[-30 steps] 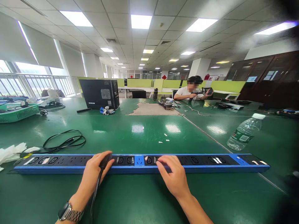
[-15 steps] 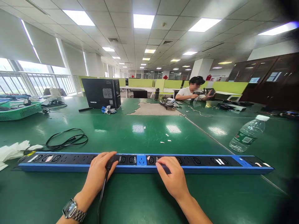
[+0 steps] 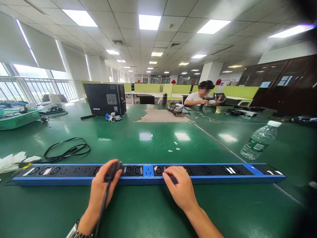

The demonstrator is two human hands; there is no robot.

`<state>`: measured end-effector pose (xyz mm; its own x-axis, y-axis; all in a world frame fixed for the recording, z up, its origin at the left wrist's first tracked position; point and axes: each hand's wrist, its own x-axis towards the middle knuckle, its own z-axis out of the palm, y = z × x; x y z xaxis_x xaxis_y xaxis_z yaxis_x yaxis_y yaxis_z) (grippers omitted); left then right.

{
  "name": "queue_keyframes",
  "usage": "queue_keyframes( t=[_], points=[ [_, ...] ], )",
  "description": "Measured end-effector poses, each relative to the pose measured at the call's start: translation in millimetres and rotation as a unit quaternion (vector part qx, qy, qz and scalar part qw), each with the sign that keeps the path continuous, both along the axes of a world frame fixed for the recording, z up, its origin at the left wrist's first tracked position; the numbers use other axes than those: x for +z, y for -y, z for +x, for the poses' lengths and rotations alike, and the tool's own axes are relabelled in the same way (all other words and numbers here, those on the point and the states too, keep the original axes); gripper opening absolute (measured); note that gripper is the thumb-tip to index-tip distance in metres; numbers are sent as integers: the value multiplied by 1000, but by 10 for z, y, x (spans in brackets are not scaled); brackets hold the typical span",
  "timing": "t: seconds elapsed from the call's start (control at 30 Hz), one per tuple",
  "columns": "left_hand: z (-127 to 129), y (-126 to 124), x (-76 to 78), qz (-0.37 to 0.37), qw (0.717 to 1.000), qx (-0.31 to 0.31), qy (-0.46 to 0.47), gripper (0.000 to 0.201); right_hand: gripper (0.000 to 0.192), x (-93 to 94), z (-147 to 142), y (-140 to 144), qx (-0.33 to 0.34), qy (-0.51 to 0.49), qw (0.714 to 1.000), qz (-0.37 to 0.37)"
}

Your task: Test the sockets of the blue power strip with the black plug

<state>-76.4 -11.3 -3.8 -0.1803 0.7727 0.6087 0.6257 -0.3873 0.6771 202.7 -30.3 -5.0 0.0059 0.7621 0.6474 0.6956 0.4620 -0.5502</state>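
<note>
Grasping a black plug (image 3: 115,169), the left hand (image 3: 101,186) is at the power strip (image 3: 148,171); the right hand (image 3: 182,189) curls farther right, grip unclear.

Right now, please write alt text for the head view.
A person's left hand holds a black corded plug at a long blue power strip on a green table; the right hand is near the strip's middle. Beyond are a black computer case, a plastic bottle and a seated person.
</note>
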Motion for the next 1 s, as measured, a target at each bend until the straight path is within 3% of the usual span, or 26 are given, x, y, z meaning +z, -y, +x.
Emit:
queue_keyframes(
  t=[0.13,0.23,0.33,0.6,0.8,1.0],
  points=[
    [421,17,35,20,993,-82,-82,28,14,-6,-85,17,13,3,1000,14],
    [774,-1,41,10,990,-100,-99,27,11,-14,-110,28,23,16,999,21],
    [960,-22,43,-11,987,-96,-129,27,12,-15,-98,26,26,17,999,24],
    [807,-64,43,-36,984,-88,-149,26,14,31,-110,39,23,18,999,15],
    [871,-44,55,-18,983,-90,-162,27,15,28,-154,52,29,20,999,3],
    [863,-58,117,-51,980,-108,-161,28,16,18,-158,44,26,19,999,-3]
  ],
)
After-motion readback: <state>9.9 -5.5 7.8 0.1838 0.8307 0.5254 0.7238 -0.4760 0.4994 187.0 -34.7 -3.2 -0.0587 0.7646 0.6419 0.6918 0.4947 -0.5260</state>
